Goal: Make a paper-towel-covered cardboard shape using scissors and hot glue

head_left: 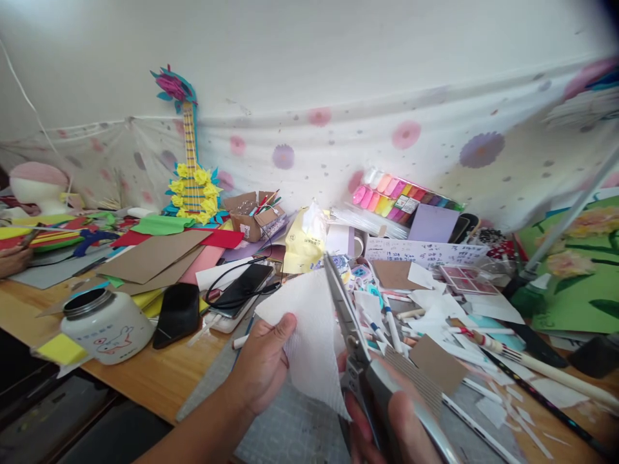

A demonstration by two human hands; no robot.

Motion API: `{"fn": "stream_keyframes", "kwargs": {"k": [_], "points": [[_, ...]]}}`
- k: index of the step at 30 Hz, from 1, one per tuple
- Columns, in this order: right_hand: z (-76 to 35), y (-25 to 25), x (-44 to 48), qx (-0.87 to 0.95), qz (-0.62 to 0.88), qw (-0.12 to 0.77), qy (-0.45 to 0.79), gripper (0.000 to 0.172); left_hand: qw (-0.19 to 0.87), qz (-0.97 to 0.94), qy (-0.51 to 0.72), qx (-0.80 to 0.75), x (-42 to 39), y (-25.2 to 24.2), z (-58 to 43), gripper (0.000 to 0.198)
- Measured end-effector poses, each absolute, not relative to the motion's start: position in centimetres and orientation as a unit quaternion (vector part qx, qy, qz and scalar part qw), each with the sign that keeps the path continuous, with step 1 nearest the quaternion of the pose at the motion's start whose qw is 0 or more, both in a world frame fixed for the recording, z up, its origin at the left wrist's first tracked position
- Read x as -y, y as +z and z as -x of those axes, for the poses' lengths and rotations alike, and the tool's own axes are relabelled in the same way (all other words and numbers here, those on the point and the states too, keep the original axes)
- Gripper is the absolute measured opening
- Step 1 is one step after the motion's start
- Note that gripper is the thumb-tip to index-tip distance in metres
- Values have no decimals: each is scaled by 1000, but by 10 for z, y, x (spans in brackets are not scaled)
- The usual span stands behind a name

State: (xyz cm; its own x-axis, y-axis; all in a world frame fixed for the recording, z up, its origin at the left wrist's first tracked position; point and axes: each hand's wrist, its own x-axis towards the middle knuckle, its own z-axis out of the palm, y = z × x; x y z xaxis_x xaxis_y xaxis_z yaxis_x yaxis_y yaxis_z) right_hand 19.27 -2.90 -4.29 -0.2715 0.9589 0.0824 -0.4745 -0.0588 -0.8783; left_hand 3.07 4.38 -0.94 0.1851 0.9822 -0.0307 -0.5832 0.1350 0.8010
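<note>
My left hand pinches a white textured sheet of paper by its left edge and holds it up over a grey cutting mat. My right hand grips the grey handles of a pair of scissors. The blades lie along the sheet's right edge and point away from me. The sheet hides part of the left thumb.
The wooden table is crowded: a white jar, two dark phones, coloured card sheets, a paper guitar, a small cardboard box, clay sticks, pens and paper scraps. Another person's hand rests far left.
</note>
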Motion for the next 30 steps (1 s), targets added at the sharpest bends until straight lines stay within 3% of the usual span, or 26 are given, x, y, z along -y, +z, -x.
{"fn": "stream_keyframes", "kwargs": {"k": [3, 7, 10, 20, 30], "points": [[-201, -25, 23, 460, 261, 566, 632, 63, 687, -344, 560, -311, -46, -6, -28, 37], [-219, -8, 10, 490, 348, 615, 511, 49, 679, -366, 535, -345, -45, 2, -25, 33], [-229, -7, 0, 505, 391, 621, 454, 48, 690, -373, 507, -357, -43, 4, -24, 32], [-216, -11, -7, 448, 399, 611, 516, 53, 737, -442, 374, -348, -30, 3, -30, 26], [-208, -16, -5, 432, 404, 598, 541, 54, 686, -465, 388, -403, -30, -3, -33, 33]]}}
